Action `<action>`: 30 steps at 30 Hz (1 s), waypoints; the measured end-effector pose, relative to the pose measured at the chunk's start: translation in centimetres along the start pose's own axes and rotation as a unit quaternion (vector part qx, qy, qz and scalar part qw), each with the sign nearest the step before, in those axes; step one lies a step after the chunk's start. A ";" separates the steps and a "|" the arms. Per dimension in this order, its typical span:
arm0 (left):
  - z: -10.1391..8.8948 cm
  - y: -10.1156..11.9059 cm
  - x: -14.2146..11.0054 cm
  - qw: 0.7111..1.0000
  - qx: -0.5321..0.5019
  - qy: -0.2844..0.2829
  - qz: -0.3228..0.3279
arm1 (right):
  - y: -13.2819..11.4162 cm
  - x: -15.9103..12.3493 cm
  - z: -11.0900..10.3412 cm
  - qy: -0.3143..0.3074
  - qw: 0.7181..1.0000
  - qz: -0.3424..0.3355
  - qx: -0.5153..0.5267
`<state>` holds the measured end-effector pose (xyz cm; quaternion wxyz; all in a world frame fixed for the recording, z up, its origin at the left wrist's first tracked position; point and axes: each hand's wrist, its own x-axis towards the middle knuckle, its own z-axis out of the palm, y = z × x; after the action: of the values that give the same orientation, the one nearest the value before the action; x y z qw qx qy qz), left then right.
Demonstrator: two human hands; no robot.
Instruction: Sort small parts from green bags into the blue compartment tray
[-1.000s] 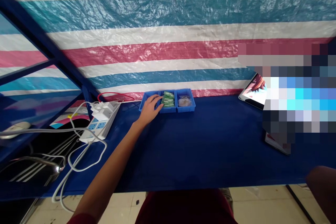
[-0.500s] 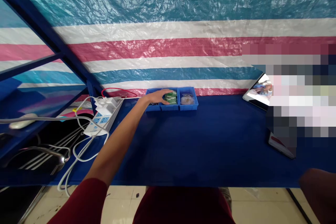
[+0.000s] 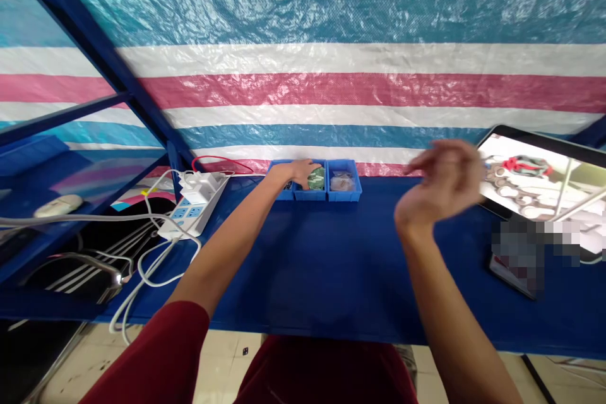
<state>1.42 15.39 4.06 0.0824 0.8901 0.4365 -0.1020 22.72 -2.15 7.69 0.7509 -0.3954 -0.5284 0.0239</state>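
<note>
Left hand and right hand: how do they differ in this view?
The left hand is low at the blue plastic tray, beside the green packets, while the right hand is raised above the blue tabletop. The left hand looks sharp; the right hand is motion-blurred. The left arm shows a dark red sleeve; the right arm shows only bare forearm. Both hands are bare.

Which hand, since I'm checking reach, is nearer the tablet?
Right. The right hand is raised left of the tablet, not touching it; the left hand is much farther away, at the blue tray.
</note>
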 end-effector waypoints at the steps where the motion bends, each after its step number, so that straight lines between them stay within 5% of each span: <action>1: 0.1 0.2 0.0 1.000 -0.005 -0.014 -0.008 | 0.4 -0.5 1.0 0.028 1.000 0.003 -0.003; 6: 0.5 0.9 -0.2 0.998 0.028 -0.042 -0.035 | 4.0 -3.9 4.4 -0.195 0.970 0.039 -0.142; 12: 0.4 2.0 -0.5 1.000 0.026 0.002 -0.017 | 8.1 -6.7 4.3 -0.295 0.922 0.012 -0.251; 21: 1.0 2.1 -1.3 0.995 0.040 0.089 0.022 | 8.9 -8.6 4.2 -0.330 0.898 -0.039 -0.288; 30: 0.7 1.6 -2.2 0.977 0.031 0.208 -0.016 | 9.0 -8.6 4.1 -0.336 0.896 -0.039 -0.288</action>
<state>1.34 12.60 4.04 -0.0396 0.8867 0.4551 0.0708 18.99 2.43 -4.02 0.3822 -0.5422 -0.7478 -0.0271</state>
